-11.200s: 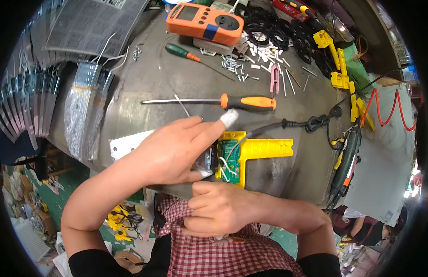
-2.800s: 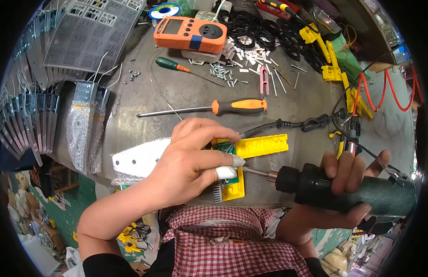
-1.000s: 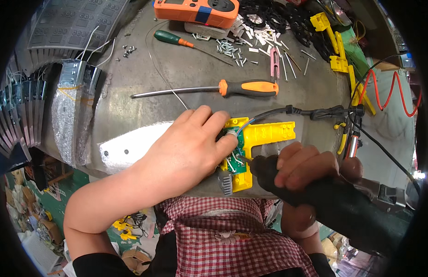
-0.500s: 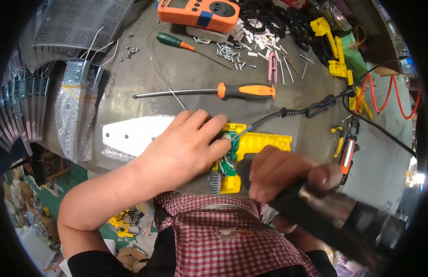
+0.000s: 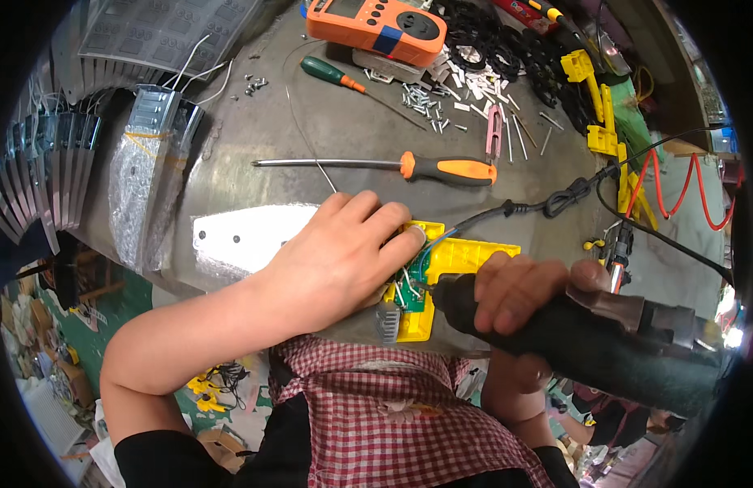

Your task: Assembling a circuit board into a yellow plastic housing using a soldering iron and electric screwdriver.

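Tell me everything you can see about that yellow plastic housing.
The L-shaped yellow plastic housing lies open side up on the grey worktop, its arm pointing right. Inside sits a green circuit board with white and blue wires. The left-hand grip covers the housing's left part; the right-hand grip holds a dark cylindrical power tool, tip near the board.

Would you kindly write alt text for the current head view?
A person's right hand aims a dark power tool at a green circuit board in a yellow casing, while the left hand rests over the board's left side. Beyond, on the bench, lie an orange-and-black screwdriver and screws, near an orange meter.
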The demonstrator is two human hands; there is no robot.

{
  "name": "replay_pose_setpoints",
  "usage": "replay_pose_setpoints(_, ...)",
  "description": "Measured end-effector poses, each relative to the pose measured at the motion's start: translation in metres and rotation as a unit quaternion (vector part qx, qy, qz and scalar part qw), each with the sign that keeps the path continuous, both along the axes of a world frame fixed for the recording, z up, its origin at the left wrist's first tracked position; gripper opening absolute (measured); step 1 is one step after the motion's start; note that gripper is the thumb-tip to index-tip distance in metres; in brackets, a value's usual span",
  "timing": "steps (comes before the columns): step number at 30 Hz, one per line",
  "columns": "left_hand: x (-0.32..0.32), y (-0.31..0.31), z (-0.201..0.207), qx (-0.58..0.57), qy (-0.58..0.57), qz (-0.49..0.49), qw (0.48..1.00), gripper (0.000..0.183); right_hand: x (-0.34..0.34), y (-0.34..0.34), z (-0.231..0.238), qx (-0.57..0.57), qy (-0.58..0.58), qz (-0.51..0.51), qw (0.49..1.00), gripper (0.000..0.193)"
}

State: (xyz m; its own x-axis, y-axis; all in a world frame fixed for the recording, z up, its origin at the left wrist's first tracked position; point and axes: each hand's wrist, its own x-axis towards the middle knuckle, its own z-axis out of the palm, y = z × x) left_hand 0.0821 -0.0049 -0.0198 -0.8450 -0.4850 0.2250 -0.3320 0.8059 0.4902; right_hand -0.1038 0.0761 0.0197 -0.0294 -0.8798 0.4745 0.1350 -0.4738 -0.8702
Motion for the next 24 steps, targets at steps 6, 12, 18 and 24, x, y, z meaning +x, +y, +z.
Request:
replay_pose_setpoints(6, -0.002, -0.001, 0.004, -0.013, -0.034, -0.016, 0.999, 0.063, -0.002, -0.002, -0.002, 0.044, -0.058, -0.049, 0.996, 0.077)
replay_pose_setpoints(12, -0.001, 0.000, 0.008, -0.020, -0.051, -0.016, 0.998, 0.070, -0.076, 0.017, 0.005, 0.043, -0.240, -0.141, 0.960, 0.070)
replay_pose_setpoints(18, 0.023, -0.031, 0.049, -0.029, -0.134, -0.021, 0.990, 0.062, -0.229, 0.109, -0.025, 0.192, 0.351, -0.550, 0.733, 0.060)
replay_pose_setpoints(24, 0.077, -0.035, 0.027, -0.150, -0.249, 0.280, 0.915, 0.053, -0.227, 0.097, -0.026, 0.295, 0.684, -0.512, 0.427, 0.065)
